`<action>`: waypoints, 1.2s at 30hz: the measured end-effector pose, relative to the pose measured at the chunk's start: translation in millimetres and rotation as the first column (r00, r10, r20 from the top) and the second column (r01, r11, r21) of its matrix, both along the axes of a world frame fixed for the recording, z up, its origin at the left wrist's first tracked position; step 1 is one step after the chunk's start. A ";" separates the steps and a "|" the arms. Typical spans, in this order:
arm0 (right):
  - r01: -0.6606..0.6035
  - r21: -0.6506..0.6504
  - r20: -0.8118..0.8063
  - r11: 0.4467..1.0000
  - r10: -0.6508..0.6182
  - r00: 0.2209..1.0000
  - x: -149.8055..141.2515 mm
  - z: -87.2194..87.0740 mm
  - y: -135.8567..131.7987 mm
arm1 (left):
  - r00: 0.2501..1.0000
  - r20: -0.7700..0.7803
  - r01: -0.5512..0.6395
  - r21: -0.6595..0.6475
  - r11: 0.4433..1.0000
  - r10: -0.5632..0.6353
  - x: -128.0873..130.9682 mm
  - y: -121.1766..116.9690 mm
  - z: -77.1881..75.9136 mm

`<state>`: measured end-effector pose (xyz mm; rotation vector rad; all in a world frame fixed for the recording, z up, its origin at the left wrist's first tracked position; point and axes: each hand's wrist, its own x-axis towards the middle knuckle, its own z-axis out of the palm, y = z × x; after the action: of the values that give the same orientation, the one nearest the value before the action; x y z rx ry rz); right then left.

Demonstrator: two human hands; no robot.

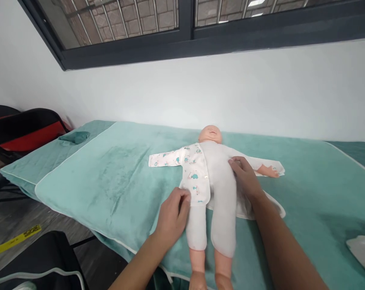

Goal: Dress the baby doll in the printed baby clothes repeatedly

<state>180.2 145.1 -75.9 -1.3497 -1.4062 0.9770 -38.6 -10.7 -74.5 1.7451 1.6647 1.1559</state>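
Bald baby doll with a white cloth body (223,177) face-up on the green bed cover (134,173), between both hands | left hand (174,213): fingers curled at the lower edge of the white teal-printed shirt (196,177), grip unclear | right hand (245,175): fingers bent at the doll's chest side, grip unclear
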 end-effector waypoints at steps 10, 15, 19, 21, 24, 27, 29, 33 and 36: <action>-0.016 -0.017 -0.033 1.000 0.015 0.999 -0.3 -1.1 -0.7 | 0.999 0.007 0.033 0.006 0.999 -0.033 -8.2 -6.9 -13.6; -0.023 -0.033 -0.038 0.999 0.021 0.999 -1.3 1.7 -3.1 | 0.999 0.040 -0.011 0.068 0.998 0.009 -10.6 12.9 17.7; -0.025 -0.022 -0.078 0.999 0.023 0.997 -2.1 0.7 -2.6 | 0.997 0.024 -0.074 0.061 0.995 0.073 -2.0 69.0 42.2; -0.034 -0.021 -0.108 0.999 0.031 0.994 -2.5 -0.4 -2.1 | 1.000 -0.011 -0.023 0.018 1.000 0.023 7.4 100.5 49.6; -0.089 -0.002 -0.152 0.996 0.088 0.984 -2.5 -1.8 -1.3 | 0.996 -0.085 0.032 -0.077 0.997 -0.038 24.0 137.5 54.6; -0.157 0.030 -0.201 0.987 0.160 0.966 -2.5 -2.7 -0.6 | 0.990 -0.136 -0.055 -0.064 0.996 0.046 36.8 159.2 55.2; -0.197 0.044 -0.232 0.979 0.202 0.951 -2.6 -3.3 0.0 | 0.980 -0.156 -0.129 -0.029 0.991 0.123 40.4 167.3 54.8; -0.264 0.038 -0.270 0.964 0.264 0.926 -2.3 -5.2 1.7 | 0.955 -0.232 -0.187 0.008 0.982 0.184 37.3 172.9 54.6; -0.286 0.018 -0.275 0.958 0.279 0.920 -1.1 -6.6 2.9 | 0.913 -0.356 -0.198 0.042 0.979 0.200 31.1 172.1 55.9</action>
<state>179.1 148.0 -82.5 -0.9942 -1.3993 1.3204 -7.4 161.4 -18.6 1.9126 2.0981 0.9640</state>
